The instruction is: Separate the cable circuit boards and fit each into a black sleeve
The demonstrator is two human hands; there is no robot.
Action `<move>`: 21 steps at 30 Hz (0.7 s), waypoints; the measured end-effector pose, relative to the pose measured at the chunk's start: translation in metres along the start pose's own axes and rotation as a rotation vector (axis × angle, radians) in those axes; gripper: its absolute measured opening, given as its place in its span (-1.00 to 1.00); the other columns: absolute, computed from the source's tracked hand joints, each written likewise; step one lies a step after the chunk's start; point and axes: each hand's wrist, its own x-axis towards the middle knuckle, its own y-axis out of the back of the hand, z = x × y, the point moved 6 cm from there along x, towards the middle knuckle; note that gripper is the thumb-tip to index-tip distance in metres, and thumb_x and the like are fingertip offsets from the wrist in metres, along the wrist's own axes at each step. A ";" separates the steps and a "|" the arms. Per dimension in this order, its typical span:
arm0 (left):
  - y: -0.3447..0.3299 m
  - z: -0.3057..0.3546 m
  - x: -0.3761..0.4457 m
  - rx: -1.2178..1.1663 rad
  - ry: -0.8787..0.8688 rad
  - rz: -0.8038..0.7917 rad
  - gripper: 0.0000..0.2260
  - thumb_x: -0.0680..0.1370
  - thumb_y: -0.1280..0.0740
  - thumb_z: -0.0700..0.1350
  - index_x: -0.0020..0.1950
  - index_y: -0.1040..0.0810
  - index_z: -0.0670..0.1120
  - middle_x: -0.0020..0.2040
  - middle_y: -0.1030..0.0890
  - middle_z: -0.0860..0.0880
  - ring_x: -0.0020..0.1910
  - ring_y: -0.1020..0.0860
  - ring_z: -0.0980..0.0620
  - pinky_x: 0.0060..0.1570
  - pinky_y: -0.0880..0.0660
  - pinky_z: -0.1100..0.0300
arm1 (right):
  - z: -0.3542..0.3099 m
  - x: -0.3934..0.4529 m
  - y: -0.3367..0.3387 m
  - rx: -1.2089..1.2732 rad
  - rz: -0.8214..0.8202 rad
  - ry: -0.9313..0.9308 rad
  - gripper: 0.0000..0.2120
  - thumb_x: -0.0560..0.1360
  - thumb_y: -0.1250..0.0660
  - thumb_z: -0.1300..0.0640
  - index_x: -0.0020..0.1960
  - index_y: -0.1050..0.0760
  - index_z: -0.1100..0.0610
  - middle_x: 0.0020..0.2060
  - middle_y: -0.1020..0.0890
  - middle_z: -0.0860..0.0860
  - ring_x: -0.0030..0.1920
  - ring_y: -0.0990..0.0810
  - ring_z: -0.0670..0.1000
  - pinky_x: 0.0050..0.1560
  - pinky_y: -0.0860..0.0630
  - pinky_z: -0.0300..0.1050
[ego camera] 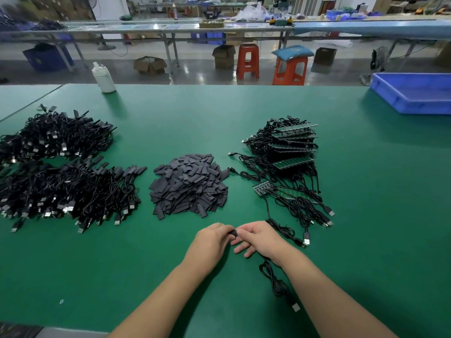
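My left hand (211, 237) and my right hand (258, 237) meet at the front middle of the green table (146, 276). Between their fingertips sits a small black sleeve (233, 233), mostly hidden; both hands pinch it. A black USB cable (275, 281) trails from under my right hand toward me. A heap of loose black sleeves (189, 185) lies just beyond the hands. To the right, a stack of green circuit-board panels with cables (290, 147) stands, and one partly split panel (266, 189) lies in front of it.
Two big piles of sleeved cables (61, 172) fill the left side. A white bottle (103, 78) stands at the far edge, and a blue bin (412, 92) sits at the far right. Orange stools and benches are beyond the table.
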 end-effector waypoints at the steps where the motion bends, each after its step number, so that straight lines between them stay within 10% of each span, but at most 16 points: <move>1: -0.001 0.001 0.000 0.009 -0.008 -0.003 -0.82 0.60 -0.33 -0.10 0.17 -0.64 -0.06 0.01 -0.65 0.00 -0.02 -0.59 0.02 0.01 -0.48 0.22 | 0.000 0.000 0.000 -0.002 0.001 0.000 -0.80 0.66 -0.19 0.21 0.10 -0.59 0.20 -0.16 -0.73 0.06 -0.18 -0.72 0.01 -0.35 -0.57 -0.23; 21: -0.012 0.004 0.011 0.448 -0.091 -0.254 -0.79 0.63 -0.18 -0.04 0.25 -0.42 0.01 0.06 -0.48 0.00 0.02 -0.54 -0.06 -0.19 -0.36 0.12 | 0.001 0.002 -0.006 -0.061 0.036 0.003 -0.75 0.68 -0.14 0.22 0.18 -0.54 0.30 -0.03 -0.68 0.16 -0.25 -0.68 -0.01 -0.44 -0.50 -0.27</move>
